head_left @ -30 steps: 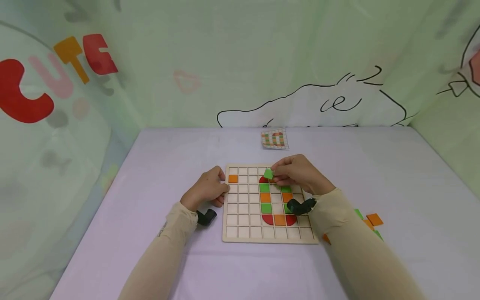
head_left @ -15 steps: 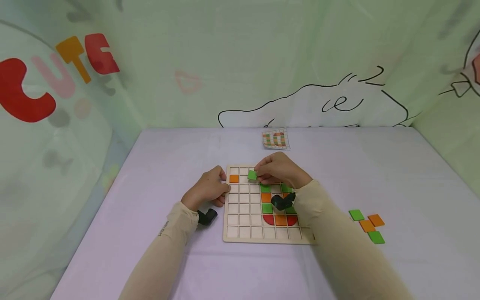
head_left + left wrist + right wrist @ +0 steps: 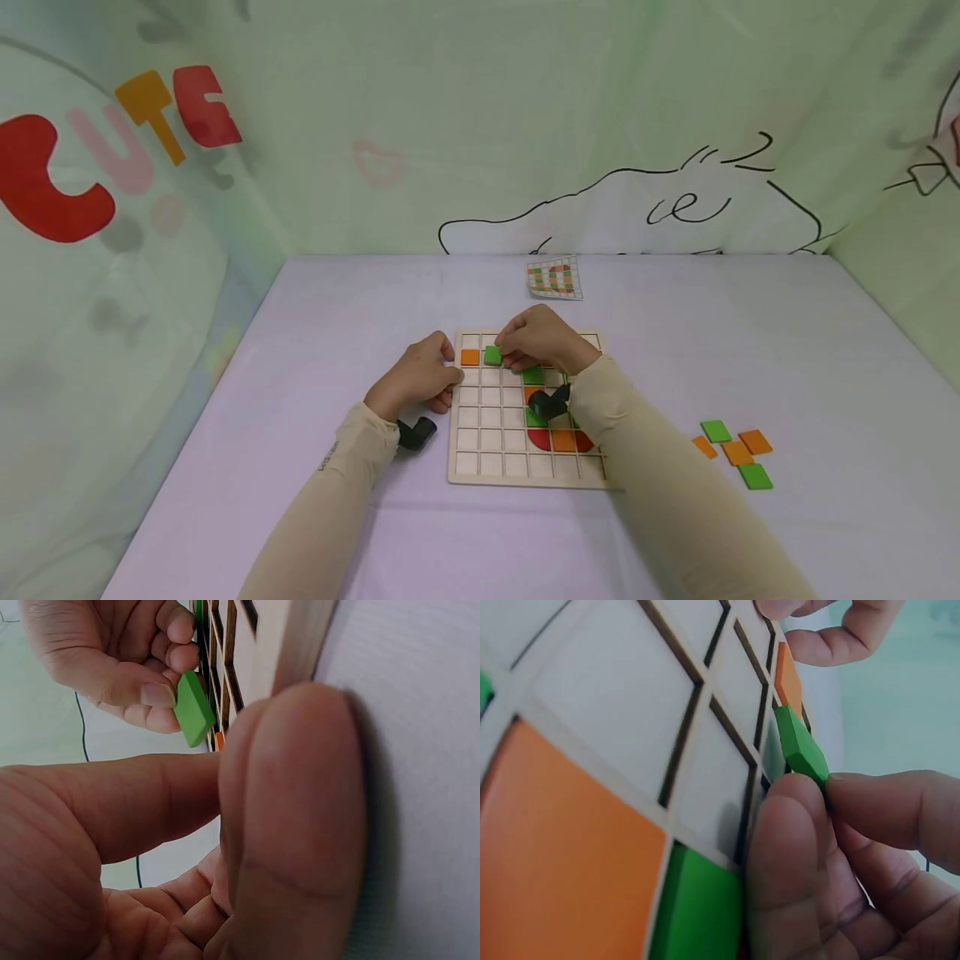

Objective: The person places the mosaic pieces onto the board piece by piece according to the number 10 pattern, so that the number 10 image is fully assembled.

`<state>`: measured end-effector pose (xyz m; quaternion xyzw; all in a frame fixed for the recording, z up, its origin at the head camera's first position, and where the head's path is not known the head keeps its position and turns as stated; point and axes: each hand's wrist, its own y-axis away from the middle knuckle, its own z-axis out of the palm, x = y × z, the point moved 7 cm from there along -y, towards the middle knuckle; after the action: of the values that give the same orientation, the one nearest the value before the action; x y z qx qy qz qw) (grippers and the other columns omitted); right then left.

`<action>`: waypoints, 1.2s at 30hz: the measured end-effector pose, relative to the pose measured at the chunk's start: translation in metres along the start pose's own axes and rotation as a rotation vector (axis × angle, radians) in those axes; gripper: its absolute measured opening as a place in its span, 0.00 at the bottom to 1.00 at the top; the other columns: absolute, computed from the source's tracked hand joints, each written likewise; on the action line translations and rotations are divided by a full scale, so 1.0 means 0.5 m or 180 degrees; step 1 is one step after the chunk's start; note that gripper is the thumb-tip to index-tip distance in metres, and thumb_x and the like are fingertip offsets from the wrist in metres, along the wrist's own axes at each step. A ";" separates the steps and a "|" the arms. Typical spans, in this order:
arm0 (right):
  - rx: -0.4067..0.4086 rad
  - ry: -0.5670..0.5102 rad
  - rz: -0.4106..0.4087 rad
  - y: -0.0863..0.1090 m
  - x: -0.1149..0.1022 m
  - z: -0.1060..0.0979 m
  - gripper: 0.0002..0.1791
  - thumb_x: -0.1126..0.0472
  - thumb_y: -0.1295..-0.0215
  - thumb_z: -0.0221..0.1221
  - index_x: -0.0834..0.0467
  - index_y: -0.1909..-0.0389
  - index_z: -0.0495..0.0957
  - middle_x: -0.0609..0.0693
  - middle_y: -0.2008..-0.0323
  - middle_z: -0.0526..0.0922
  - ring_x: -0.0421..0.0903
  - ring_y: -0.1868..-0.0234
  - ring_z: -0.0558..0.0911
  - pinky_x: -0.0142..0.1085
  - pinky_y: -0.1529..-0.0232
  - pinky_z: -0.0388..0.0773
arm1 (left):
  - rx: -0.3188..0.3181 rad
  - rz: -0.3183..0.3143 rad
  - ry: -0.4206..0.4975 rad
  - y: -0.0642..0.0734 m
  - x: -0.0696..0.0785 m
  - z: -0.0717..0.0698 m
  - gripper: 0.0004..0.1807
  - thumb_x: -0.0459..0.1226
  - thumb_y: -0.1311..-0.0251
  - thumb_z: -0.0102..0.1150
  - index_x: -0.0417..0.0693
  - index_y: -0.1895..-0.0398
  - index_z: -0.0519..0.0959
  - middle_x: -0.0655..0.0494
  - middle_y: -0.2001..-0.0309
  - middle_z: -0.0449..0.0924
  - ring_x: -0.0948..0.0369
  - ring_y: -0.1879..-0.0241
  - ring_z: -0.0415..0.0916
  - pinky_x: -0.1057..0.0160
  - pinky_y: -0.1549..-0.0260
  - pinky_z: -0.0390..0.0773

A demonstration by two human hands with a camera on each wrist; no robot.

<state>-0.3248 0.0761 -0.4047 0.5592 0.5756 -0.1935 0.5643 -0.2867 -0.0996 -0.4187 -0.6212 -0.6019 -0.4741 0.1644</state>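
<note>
The wooden grid board (image 3: 487, 461) lies flat, partly filled with red, orange and green tiles. At its left edge is my left hand (image 3: 415, 375), fingers bent and thumb against the rim, holding the board. My right hand (image 3: 543, 340) pinches a green square tile (image 3: 492, 356) between thumb and fingers. In the right wrist view that green tile (image 3: 801, 746) is tilted over a cell beside an orange tile (image 3: 787, 679) set near the board's edge. The left wrist view shows the same green tile (image 3: 195, 711) at the right fingertips. The right forearm hides part of the board's right side.
Right of the board, several loose tiles lie on the white table, among them a green tile (image 3: 755, 477) and an orange tile (image 3: 755, 442). Behind the board lies a small printed pattern card (image 3: 555, 278). A cloth backdrop (image 3: 360, 167) stands behind the table.
My right hand has moved left across the board with the green tile, from above the red piece to the cell beside the orange tile. The left hand stays at the edge.
</note>
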 end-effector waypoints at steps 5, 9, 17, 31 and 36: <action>-0.0008 0.0012 -0.0011 0.001 -0.001 0.003 0.10 0.67 0.28 0.62 0.69 0.53 0.82 0.55 0.71 0.85 0.43 0.74 0.84 0.34 0.67 0.88 | 0.0004 -0.0014 0.0017 0.001 0.001 0.001 0.12 0.30 0.29 0.58 0.40 0.49 0.66 0.46 0.76 0.78 0.59 0.83 0.78 0.63 0.82 0.85; 0.0000 0.0020 -0.0012 0.002 -0.002 0.005 0.09 0.67 0.28 0.62 0.69 0.54 0.83 0.55 0.71 0.85 0.43 0.74 0.84 0.34 0.67 0.88 | 0.0014 -0.0033 0.0004 0.002 0.001 -0.001 0.13 0.31 0.29 0.58 0.40 0.49 0.66 0.46 0.77 0.78 0.58 0.83 0.78 0.63 0.82 0.85; 0.0069 0.0106 -0.0032 0.006 -0.005 0.008 0.09 0.67 0.29 0.62 0.69 0.54 0.82 0.55 0.71 0.85 0.43 0.73 0.83 0.33 0.67 0.88 | 0.0032 -0.0053 -0.0016 0.002 0.000 -0.001 0.13 0.31 0.30 0.59 0.40 0.49 0.67 0.46 0.77 0.79 0.58 0.83 0.78 0.63 0.82 0.85; 0.0151 0.0072 -0.0116 0.007 0.001 0.005 0.10 0.66 0.28 0.61 0.68 0.53 0.82 0.56 0.68 0.86 0.44 0.72 0.83 0.33 0.67 0.87 | 0.0030 -0.0056 -0.0018 -0.002 -0.001 0.001 0.12 0.31 0.29 0.58 0.40 0.49 0.67 0.46 0.77 0.79 0.59 0.83 0.78 0.63 0.82 0.85; 0.0170 0.0016 -0.0181 0.015 0.001 -0.001 0.11 0.65 0.27 0.61 0.68 0.51 0.83 0.57 0.67 0.85 0.45 0.71 0.84 0.35 0.65 0.88 | 0.0034 -0.0044 0.0018 -0.002 -0.002 0.003 0.12 0.31 0.29 0.58 0.40 0.49 0.66 0.46 0.78 0.78 0.58 0.84 0.78 0.62 0.82 0.85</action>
<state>-0.3183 0.0790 -0.4017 0.5580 0.5874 -0.2234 0.5420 -0.2869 -0.0987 -0.4208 -0.6147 -0.6083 -0.4738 0.1662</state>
